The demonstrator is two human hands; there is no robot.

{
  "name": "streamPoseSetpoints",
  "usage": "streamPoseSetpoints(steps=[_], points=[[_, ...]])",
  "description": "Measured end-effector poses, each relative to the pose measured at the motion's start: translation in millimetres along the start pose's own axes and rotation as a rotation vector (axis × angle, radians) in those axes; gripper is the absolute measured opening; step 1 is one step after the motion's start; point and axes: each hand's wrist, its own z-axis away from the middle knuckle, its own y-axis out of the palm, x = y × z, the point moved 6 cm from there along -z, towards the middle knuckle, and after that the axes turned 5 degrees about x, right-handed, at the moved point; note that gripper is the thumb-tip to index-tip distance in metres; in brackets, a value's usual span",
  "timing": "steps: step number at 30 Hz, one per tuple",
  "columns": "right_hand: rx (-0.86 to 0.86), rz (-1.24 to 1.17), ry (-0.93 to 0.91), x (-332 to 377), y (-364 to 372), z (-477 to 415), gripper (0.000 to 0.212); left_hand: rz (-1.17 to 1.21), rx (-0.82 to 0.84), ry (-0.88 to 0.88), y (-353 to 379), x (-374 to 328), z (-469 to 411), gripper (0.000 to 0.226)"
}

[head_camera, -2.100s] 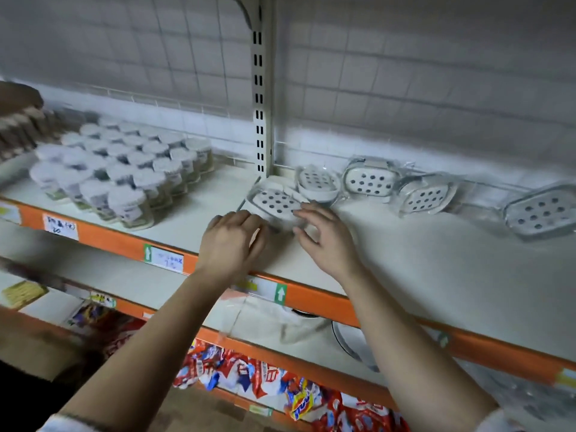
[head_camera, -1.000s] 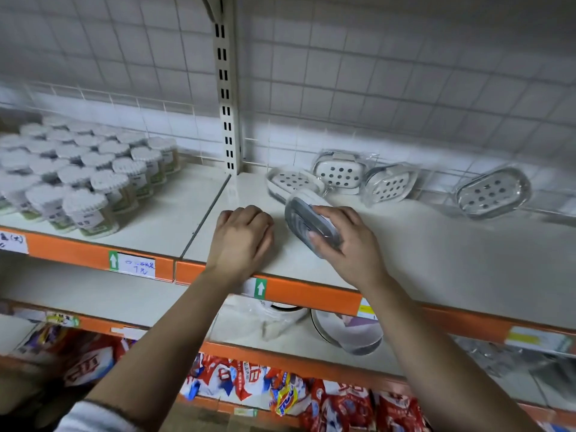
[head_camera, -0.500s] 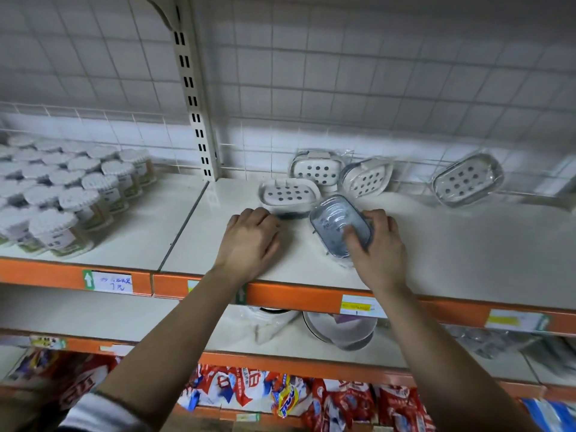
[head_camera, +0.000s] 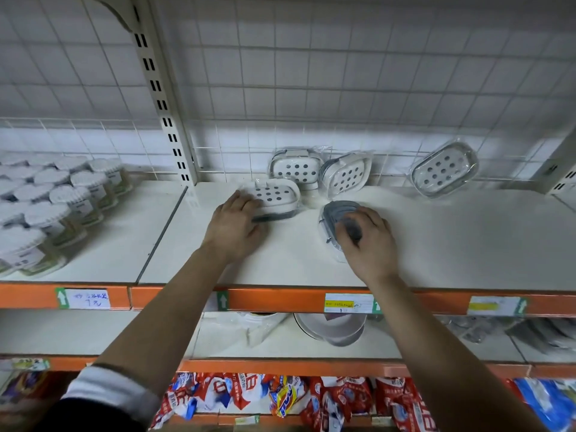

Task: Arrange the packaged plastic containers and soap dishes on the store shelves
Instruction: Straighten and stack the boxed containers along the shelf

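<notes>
Wrapped white soap dish (head_camera: 276, 196) lying flat, grey soap dish (head_camera: 333, 216) just right, lidded containers (head_camera: 62, 194) clustered left.

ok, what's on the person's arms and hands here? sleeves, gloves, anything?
No gloves, rings or watch on the left hand or right hand. The left arm wears a dark sleeve with a white cuff, thin dark line at its edge. The right forearm is bare, no sleeve in view.
</notes>
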Motion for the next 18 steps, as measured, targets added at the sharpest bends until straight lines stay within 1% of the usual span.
streamPoseSetpoints(steps=[2, 6, 9, 11, 13, 16, 18], points=[[0.026, 0.015, 0.005, 1.1, 0.5, -0.4, 0.036, 0.014, -0.026, 0.01, 0.5, -3.8, 3.0, 0.055], [0.079, 0.045, 0.011, 0.7, 4.3, -1.0, 0.053, -0.009, -0.042, 0.103, 2.3, -19.0, 15.8, 0.064], [0.09, 0.066, 0.011, -0.3, 7.1, -1.8, 0.061, 0.039, -0.049, 0.123, 3.9, -26.9, 24.4, 0.059], [0.09, 0.064, 0.014, -1.5, 8.0, -2.0, 0.062, 0.006, -0.069, 0.122, 2.5, -30.1, 28.2, 0.05], [0.09, 0.063, 0.015, -2.6, 8.5, -1.9, 0.062, -0.036, -0.093, 0.121, 0.2, -33.2, 31.9, 0.046], [0.097, 0.063, 0.014, -3.1, 8.9, -1.7, 0.061, 0.019, -0.185, 0.12, -7.2, -36.5, 39.7, 0.04], [0.1, 0.065, 0.01, -2.6, 9.0, -1.7, 0.06, 0.056, -0.218, 0.128, -11.7, -38.0, 43.9, 0.039]])
